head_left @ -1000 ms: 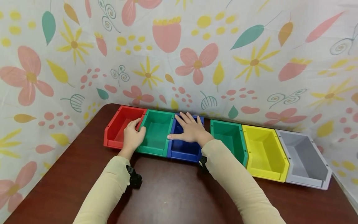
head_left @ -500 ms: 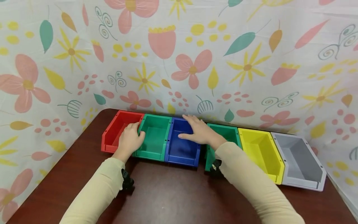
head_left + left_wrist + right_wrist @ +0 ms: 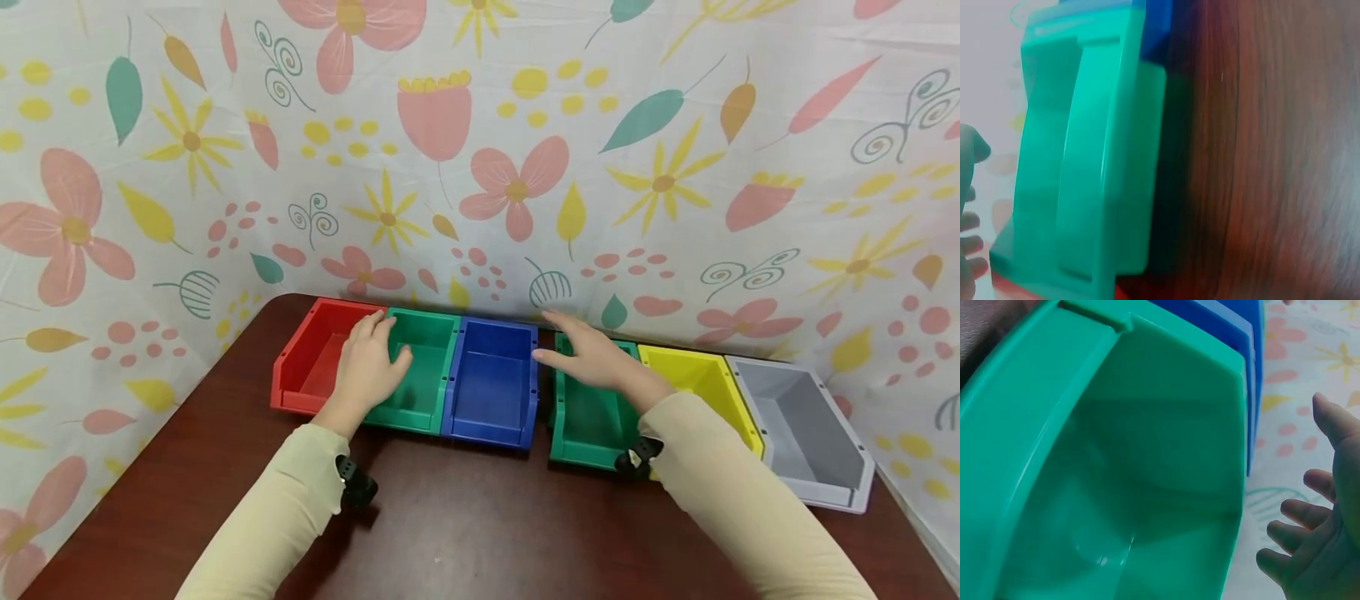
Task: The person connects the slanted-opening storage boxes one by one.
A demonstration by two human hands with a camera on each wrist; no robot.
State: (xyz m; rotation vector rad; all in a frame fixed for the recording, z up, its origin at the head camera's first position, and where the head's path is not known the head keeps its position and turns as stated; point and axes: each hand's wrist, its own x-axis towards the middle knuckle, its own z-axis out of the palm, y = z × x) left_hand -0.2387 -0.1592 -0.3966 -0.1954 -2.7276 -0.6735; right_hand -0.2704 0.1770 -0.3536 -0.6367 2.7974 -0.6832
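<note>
My left hand [image 3: 366, 367] hovers with parted fingers above the border between the red bin [image 3: 296, 392] and the left green bin [image 3: 423, 375]. In the left wrist view, that green bin [image 3: 1085, 156] fills the middle, and the hand's fingertips [image 3: 969, 240] show at the left edge. Over the right green bin [image 3: 588, 425] is my right hand [image 3: 596, 354], thumb and fingers spread, holding nothing. The right wrist view shows this hand [image 3: 1329, 531] beside the green bin's inside [image 3: 1147, 456]. Between the two green bins stands a blue bin [image 3: 491, 392].
A yellow bin [image 3: 686, 375], partly covered by the right sleeve [image 3: 735, 492], and a grey bin [image 3: 798, 417] continue the row to the right. A narrow gap parts the blue bin from the right green one. Behind the dark wooden table [image 3: 465, 517] hangs a flowered cloth [image 3: 480, 183].
My right hand has moved right, off the blue bin to above the right green bin. My left hand has shifted slightly right from the red bin's edge. The head view has tilted a little.
</note>
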